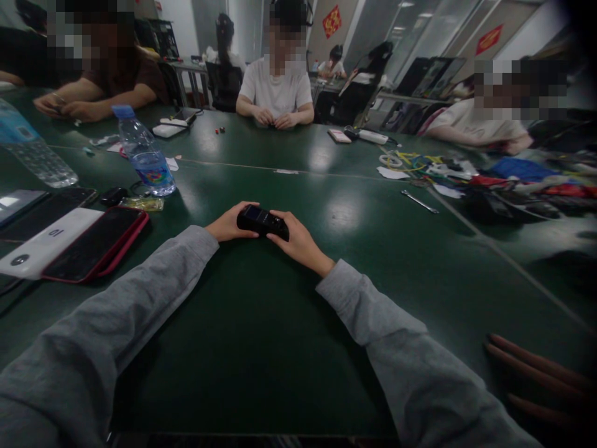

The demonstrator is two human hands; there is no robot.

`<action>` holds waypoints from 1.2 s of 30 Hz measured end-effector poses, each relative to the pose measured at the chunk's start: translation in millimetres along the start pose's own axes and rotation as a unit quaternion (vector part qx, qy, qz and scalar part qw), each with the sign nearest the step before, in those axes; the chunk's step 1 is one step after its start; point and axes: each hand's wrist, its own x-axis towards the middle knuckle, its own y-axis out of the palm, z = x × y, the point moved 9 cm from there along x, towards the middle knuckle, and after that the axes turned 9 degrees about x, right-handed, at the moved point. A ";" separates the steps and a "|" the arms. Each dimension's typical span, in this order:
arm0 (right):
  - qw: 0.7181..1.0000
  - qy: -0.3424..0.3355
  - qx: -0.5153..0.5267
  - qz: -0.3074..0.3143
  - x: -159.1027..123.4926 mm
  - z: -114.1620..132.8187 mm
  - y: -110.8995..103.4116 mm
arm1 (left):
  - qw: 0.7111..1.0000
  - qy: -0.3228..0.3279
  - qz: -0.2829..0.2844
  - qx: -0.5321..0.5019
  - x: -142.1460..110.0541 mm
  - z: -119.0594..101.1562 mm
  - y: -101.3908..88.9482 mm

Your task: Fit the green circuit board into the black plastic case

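Note:
Over the green tabletop (261, 298), a small black handheld device (263, 221) lies between my two hands. It has a little dark screen on its left part and what look like buttons toward the right; its exact kind cannot be made out. My left hand (231, 224) grips the left end, with fingers behind and thumb along the near side. Around the right end is my right hand (301, 239), thumb in front and fingers over the top. Whether the device touches the table is unclear.
Phones (96, 246) and a white box (49, 242) lie at left, near two water bottles (144, 155) (35, 149). A wrench (420, 202) and piled cables (420, 165) are at right. Another person's hand (536, 373) rests lower right. Several people sit around.

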 end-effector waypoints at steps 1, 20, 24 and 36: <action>1.000 -0.001 -0.001 -0.001 -0.1 0.1 0.0 | 1.000 -0.001 -0.001 0.002 0.0 0.1 0.1; 0.999 -0.007 0.019 -0.049 -0.5 0.3 -7.6 | 1.000 -0.008 -0.009 -0.010 1.4 0.0 0.0; 0.999 -0.001 0.018 -0.048 -0.6 1.4 -8.0 | 1.000 -0.005 -0.014 -0.005 1.3 0.0 -1.4; 0.998 -0.003 0.017 -0.064 -0.7 3.1 -11.0 | 1.000 -0.010 -0.011 -0.019 0.6 6.0 2.5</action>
